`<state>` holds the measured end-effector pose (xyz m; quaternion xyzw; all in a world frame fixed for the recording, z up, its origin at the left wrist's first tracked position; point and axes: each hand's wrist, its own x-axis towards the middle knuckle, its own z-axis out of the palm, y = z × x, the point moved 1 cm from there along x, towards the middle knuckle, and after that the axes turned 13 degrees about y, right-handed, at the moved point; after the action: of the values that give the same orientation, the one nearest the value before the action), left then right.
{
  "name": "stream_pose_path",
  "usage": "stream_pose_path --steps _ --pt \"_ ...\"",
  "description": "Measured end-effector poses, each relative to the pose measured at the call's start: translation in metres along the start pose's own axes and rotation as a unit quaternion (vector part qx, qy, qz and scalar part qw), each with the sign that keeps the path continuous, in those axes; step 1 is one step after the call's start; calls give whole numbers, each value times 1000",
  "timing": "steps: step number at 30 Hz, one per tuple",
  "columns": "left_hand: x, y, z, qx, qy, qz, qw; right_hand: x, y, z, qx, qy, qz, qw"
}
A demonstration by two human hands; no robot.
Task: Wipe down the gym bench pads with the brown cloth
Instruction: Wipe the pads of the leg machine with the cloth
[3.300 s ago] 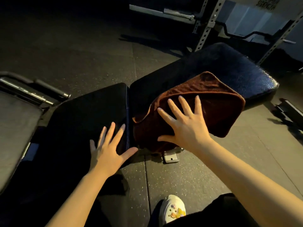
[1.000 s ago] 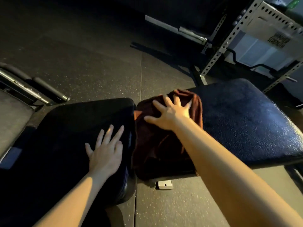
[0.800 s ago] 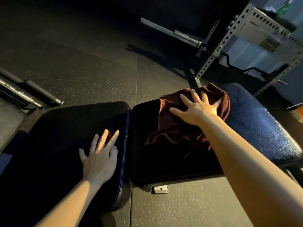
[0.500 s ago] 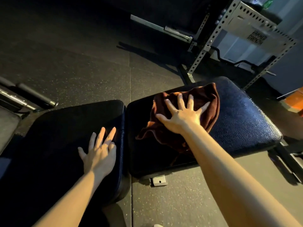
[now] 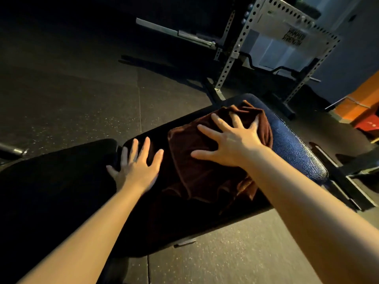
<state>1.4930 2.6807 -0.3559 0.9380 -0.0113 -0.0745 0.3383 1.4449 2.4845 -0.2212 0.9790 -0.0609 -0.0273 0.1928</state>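
A single wide-angle view comes from the person's head, looking forward and steeply down along both forearms, which enter from the bottom edge. It sits close above the padded surface [image 5: 297, 152], which runs on a slant from lower left to right of centre. The left hand [image 5: 137, 169] and right hand [image 5: 231, 144] lie near the middle of the frame. The view is tilted, so the floor [image 5: 71, 99] fills the upper left, while a perforated steel rack [image 5: 238, 50] leans across the upper right. Straight lines bend toward the edges.
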Motion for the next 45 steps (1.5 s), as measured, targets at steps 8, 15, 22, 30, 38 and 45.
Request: stream_pose_path --steps 8,15,22,30,38,45 --pt "10 -1 2 28 -12 -29 999 60 48 -9 2 -10 -144 990" --pt "5 8 -7 70 -48 -49 995 71 41 -7 47 -26 -155 986" --pt "24 68 -30 3 -190 -286 939 76 37 -12 86 -51 -152 983" --pt "37 95 -23 5 -206 -354 912 88 27 2 129 6 -141 982" --pt "38 81 -35 -14 -271 -313 910 92 18 3 103 -23 -124 987" --pt "33 91 -66 -2 -44 -21 999 99 20 -25 303 26 -15 953"
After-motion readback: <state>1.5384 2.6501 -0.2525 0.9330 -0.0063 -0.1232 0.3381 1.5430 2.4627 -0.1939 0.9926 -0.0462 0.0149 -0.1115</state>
